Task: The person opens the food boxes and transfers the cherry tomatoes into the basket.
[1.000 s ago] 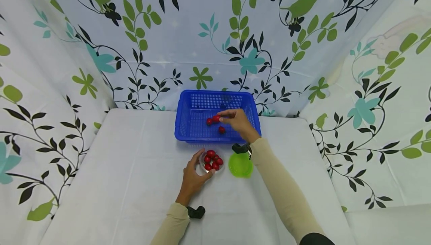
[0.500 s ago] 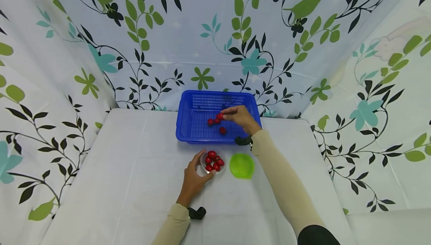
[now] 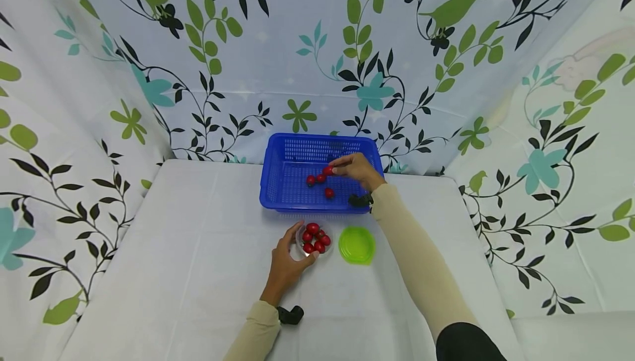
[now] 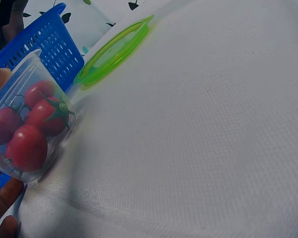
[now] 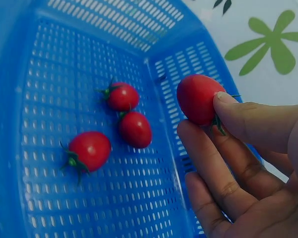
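Observation:
My right hand (image 3: 358, 168) pinches a red cherry tomato (image 5: 198, 99) between thumb and fingers, raised above the floor of a blue plastic basket (image 3: 278, 190). Three more cherry tomatoes lie in that basket: two close together, one of them a tomato (image 5: 135, 130) with its green stem, and a separate tomato (image 5: 89, 151) nearer the front. On the table, my left hand (image 3: 286, 267) holds a small clear plastic container (image 4: 44, 69) from its left side, thumb at the front and fingers behind. Several cherry tomatoes (image 4: 29, 148) fill the container.
A bright green lid (image 3: 357, 245) lies to the right of the container, just in front of the basket. White cloth covers the table (image 3: 213, 273). A leaf-patterned curtain (image 3: 258, 63) hangs behind the basket and along both sides.
My right hand has lifted slightly and shifted right with the pinched cherry tomato, away from the pair in the basket. The left hand keeps its hold on the container.

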The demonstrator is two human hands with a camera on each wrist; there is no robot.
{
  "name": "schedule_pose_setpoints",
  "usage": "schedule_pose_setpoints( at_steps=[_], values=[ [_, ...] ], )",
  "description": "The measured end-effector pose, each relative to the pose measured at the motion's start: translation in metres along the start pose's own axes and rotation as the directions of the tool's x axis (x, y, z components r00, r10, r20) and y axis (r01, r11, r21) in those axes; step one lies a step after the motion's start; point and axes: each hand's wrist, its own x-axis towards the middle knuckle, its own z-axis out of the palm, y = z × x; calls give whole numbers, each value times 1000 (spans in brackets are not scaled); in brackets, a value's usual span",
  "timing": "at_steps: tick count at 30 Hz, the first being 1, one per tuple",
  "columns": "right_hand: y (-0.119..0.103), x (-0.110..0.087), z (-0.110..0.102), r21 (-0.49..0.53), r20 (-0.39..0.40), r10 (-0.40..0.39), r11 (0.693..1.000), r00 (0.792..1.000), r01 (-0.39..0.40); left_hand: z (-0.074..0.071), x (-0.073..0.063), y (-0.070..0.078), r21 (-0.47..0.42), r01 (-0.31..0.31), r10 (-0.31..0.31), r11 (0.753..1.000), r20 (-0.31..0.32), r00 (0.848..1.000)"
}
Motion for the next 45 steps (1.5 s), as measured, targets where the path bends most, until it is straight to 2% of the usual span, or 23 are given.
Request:
schedule_pose_setpoints(
  at_steps=[16, 31, 38, 45],
  values=[
    [6, 20, -5, -194, -7, 32, 980, 999, -33, -2, -1, 0, 3, 14, -14, 1000, 11, 1000],
    [21, 40, -5, -261, -17, 112, 959, 994, -112, -1, 0, -1, 2, 9, -9, 1000, 16, 1000],
    [21, 48, -1, -327, -27, 132, 936, 991, -133, -1, -1, -3, 13, 18, -18, 1000, 9, 1000],
    [24, 52, 1, -376, -43, 187, 907, 981, -190, -2, -2, -1, 7, 22, -22, 1000, 13, 1000]
  ],
)
